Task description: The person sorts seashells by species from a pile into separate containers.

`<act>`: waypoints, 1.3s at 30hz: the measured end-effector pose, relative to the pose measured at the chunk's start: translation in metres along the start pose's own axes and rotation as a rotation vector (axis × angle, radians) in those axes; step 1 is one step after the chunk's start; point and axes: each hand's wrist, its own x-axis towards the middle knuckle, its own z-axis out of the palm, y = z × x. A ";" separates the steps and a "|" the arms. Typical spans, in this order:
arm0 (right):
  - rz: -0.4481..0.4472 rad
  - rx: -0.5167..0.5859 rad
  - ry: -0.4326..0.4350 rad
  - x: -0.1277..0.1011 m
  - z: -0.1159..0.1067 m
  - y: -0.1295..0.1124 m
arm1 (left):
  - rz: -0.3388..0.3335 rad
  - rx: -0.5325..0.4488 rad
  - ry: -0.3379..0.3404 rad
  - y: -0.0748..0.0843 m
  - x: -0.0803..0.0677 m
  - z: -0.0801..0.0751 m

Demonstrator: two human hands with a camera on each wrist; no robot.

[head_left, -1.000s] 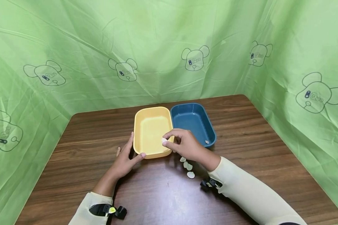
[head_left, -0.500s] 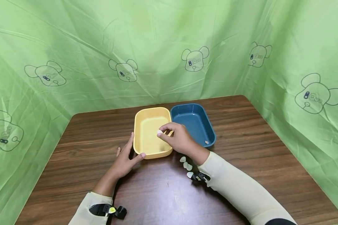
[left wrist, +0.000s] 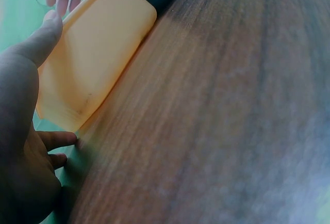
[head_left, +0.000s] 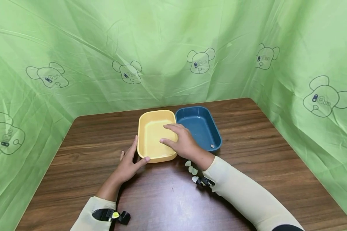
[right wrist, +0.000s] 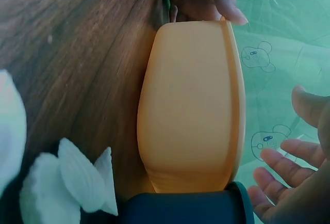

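Observation:
Over the yellow box [head_left: 153, 134], my right hand [head_left: 185, 143] hovers with thumb and fingers spread apart, nothing between them. My left hand [head_left: 126, 168] rests against the box's near left corner, its thumb on the front rim and its fingers straight along the left side. Several white ridged seashells [right wrist: 85, 177] lie on the table in front of the boxes, partly under my right wrist. Inside the blue box [head_left: 199, 126] a small pinkish shell [head_left: 212, 146] sits in the near right corner. My right hand hides part of the yellow box's inside.
Both boxes stand side by side, touching, on a brown wood-grain table [head_left: 84, 154]. Green fabric [head_left: 162, 48] printed with bear heads hangs behind and at the sides. Each forearm wears a small black camera mount [head_left: 123, 217].
My right hand has moved left and slightly away from me over the yellow box. Its fingers have spread and let go of the white seashell. The left hand has stayed put.

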 end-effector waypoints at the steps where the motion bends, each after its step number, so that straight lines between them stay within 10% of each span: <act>1: -0.002 0.005 0.004 -0.001 -0.001 0.000 | 0.000 0.000 0.000 0.000 0.000 0.000; 39: -0.145 0.051 -0.079 -0.073 -0.050 -0.001 | -0.023 0.006 0.000 -0.001 0.001 0.000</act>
